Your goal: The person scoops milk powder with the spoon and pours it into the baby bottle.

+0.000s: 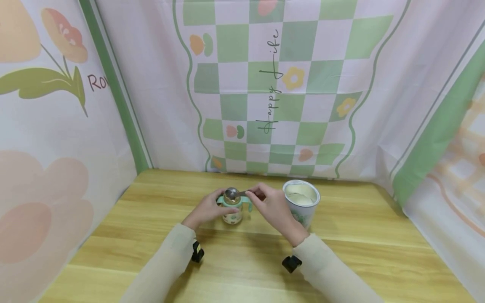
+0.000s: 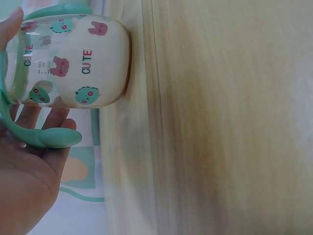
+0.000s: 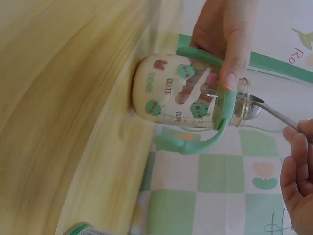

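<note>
A clear bottle printed with small animal faces and "CUTE" stands upright on the table. It has a green collar with two handles, and pale cream contents show inside. My left hand holds the bottle at its collar, fingers behind and thumb across the front. My right hand pinches the handle of a metal spoon. The spoon's bowl is at the bottle's open mouth, partly inside it in the right wrist view. Whether the spoon carries anything, I cannot tell.
Just right of my right hand stands an open white tub with pale powder inside. The wooden table meets a patterned cloth at the back, with more cloth at both sides. Black wrist devices sit on both sleeves.
</note>
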Demonstrator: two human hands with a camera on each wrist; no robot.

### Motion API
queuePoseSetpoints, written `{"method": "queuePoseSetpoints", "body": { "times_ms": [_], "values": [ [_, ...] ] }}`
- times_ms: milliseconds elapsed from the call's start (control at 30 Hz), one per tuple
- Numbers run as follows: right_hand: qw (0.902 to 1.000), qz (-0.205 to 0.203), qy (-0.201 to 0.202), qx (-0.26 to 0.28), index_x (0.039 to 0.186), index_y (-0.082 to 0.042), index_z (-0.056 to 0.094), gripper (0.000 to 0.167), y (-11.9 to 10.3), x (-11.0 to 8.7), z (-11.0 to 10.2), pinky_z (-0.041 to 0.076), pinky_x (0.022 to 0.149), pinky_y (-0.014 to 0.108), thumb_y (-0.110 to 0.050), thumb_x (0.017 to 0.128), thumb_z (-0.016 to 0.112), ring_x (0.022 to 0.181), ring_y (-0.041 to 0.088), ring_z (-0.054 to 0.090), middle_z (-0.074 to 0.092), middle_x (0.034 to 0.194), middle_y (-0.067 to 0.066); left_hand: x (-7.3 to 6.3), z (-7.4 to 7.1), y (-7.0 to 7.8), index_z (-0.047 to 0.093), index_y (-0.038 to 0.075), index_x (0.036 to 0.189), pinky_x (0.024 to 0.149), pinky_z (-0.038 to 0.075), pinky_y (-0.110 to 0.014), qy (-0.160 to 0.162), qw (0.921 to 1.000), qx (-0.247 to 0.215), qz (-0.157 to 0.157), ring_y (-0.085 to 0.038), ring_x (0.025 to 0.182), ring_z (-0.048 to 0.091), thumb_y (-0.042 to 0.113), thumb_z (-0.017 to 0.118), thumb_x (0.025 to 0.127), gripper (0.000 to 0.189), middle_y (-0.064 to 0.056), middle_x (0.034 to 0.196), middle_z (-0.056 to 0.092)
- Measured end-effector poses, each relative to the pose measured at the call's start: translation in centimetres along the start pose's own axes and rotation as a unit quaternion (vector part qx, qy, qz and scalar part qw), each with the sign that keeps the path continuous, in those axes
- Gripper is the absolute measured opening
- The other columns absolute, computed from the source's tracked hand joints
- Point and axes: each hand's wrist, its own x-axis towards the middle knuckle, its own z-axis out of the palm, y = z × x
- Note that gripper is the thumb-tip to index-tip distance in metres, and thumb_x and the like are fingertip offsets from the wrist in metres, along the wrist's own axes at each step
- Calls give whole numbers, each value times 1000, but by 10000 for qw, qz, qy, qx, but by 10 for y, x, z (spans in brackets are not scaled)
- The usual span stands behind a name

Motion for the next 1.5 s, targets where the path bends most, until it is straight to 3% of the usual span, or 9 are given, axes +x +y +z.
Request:
{"method": "queuePoseSetpoints", "body": {
  "times_ms": [133,300,600,833,1200,1500],
  "values": [
    [9986,418,107,318,94,-12,71,5,-1,3,-2,50,51,23,-17,95,72,62,4,60,70,76,-4,1,0,1,45,18,150,106,41,-54,14,10000,32,-17,-27,124,54,46,83,82,83,-5,137,58],
    [9966,599,157,541,94,-11,72,6,-2,5,-4,50,51,24,-17,96,72,63,6,61,72,78,3,0,0,2,45,18,150,107,40,-55,27,10000,45,-12,-27,125,54,46,83,81,83,-4,137,59],
    [9966,566,216,554,92,-9,71,6,-4,8,-10,49,51,25,-14,96,71,62,7,61,71,76,1,0,0,1,46,17,149,106,41,-52,33,10000,-63,-5,-26,125,54,44,83,82,82,-4,138,57],
    [9964,560,267,580,93,-9,71,5,-7,10,-18,48,51,24,-14,96,71,63,8,61,68,74,-4,-1,-2,3,47,18,148,105,42,-52,-8,9999,116,-13,-25,123,55,45,83,81,81,-4,137,58],
    [9964,616,333,468,94,-7,71,7,-10,10,-40,52,60,25,-14,96,71,66,10,62,69,78,-1,-2,-2,8,48,22,147,106,40,-55,-104,9999,22,3,-26,123,55,42,84,81,78,-3,133,60],
    [9966,598,553,158,94,-8,72,6,-7,9,-63,49,55,22,-14,95,72,67,10,62,69,78,-5,-1,1,8,48,23,145,105,41,-56,-32,9997,160,208,-26,121,56,35,86,81,75,-3,131,61]
  ]
}}
